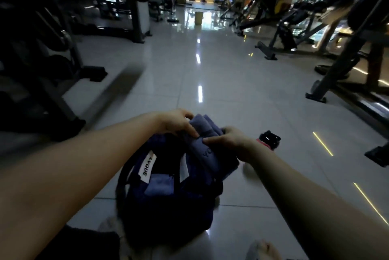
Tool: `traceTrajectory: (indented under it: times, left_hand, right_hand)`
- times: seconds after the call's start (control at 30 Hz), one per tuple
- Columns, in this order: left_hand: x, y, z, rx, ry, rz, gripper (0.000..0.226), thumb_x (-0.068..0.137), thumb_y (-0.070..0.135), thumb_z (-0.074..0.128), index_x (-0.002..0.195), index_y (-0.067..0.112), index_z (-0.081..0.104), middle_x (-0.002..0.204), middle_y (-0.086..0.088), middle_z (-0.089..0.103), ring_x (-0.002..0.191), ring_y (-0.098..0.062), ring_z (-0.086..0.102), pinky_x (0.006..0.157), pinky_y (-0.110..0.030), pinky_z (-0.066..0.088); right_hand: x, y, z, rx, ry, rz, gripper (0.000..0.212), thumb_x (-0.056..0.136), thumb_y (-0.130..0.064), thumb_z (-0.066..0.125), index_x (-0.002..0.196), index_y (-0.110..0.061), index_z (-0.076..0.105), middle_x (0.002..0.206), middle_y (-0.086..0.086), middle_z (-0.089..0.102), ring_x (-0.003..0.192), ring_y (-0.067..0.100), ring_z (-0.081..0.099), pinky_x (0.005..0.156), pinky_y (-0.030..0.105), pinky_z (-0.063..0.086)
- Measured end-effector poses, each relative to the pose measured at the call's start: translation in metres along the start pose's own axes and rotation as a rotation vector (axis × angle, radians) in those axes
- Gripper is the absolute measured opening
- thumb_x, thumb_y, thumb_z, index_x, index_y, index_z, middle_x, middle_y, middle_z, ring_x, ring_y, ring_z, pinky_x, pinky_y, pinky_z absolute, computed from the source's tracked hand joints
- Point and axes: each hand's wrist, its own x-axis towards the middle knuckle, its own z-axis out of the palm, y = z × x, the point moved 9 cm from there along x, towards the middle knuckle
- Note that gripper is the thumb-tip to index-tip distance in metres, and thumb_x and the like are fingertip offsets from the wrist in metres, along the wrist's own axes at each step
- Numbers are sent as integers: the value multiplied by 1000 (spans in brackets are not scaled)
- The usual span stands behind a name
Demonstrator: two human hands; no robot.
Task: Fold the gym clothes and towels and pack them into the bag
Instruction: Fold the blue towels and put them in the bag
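— "While the person sits on the pale glossy tiled floor (210,74) with that dark navy soft fabric bag (168,209) between their legs, why use both hands on one folded blue-violet towel (208,152)?"

— "So the folds don't spring apart, I'd say. The left hand (179,123) curls its fingers over the bundle's upper left edge. The right hand (227,141) pinches it from the right side, thumb laid along the top. Both grips look snug on the cloth."

— "Is the towel in or out?"

— "It's at the mouth, on the far side of the bag. Its lower end dips behind the rim, but most of it stands above the opening. Whether it touches anything inside, I can't tell."

— "The bag looks slumped."

— "It has soft sides, and the white label strip (148,166) flops inward. That's likely why the towel goes in end-first: laid flat, it could catch on the sagging rim."

— "Anything packed already?"

— "A lighter blue patch shows inside, perhaps another folded piece, but it's too dim to say. A small black object with a red part (270,138) sits on the tiles just beside the right wrist, apart from the bag."
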Motion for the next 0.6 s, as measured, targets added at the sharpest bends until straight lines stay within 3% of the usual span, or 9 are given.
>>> traceTrajectory:
  times: [0.1,0.2,0.27,0.33,0.4,0.47,0.53,0.6]
  left_hand:
    - [13,-54,-32,-8,122,-76,44,75,9,86,113,12,65,111,-16,71,99,-31,71,79,-44,62]
    - [26,-108,-47,2,185,-131,40,72,16,89,105,16,66,101,-11,73,84,-23,70,63,-33,57]
    - [37,-141,-51,25,173,-156,44,68,27,93,104,16,69,99,-8,74,88,-24,72,71,-36,60]
    - [48,-168,-59,217,168,-172,47,65,44,93,100,22,73,106,0,73,98,-22,70,80,-32,58]
    - [60,-193,-67,654,207,-198,42,66,59,86,98,32,76,140,3,56,126,-23,53,101,-37,48]
    - [69,-219,-60,939,198,-246,35,74,60,78,100,37,76,167,-1,17,149,-29,20,118,-49,26]
    - [71,-242,-49,1007,197,-276,28,81,51,73,105,36,73,170,-3,-9,154,-31,3,120,-58,15]
    - [66,-256,-47,1039,258,-302,39,84,43,73,120,34,63,168,-6,-16,152,-34,7,118,-57,22]
  right_hand:
    - [44,2,37,-8,-50,27,25,84,-15,79,103,-7,64,105,18,71,98,29,71,89,42,60]
    - [93,17,66,-109,-83,34,22,82,-8,75,102,-5,67,109,23,70,101,35,70,91,51,58]
    - [124,30,76,-219,-97,28,28,78,-12,73,103,-1,68,104,25,71,96,37,71,87,56,58]
    - [151,42,79,-366,-86,3,27,77,-16,69,99,0,68,96,24,71,91,37,70,83,55,58]
    - [169,50,81,-493,-71,-13,14,80,-16,65,89,-6,67,84,17,69,82,33,69,73,46,57]
    - [181,56,90,-567,-96,-30,10,82,-15,65,75,-15,59,71,6,62,69,25,62,57,35,48]
    - [191,60,107,-633,-130,-66,23,84,-18,66,67,-23,51,66,-1,57,64,20,56,52,29,39]
    - [197,62,127,-700,-166,-119,20,83,-24,67,69,-27,53,72,-3,62,70,22,60,57,30,43]
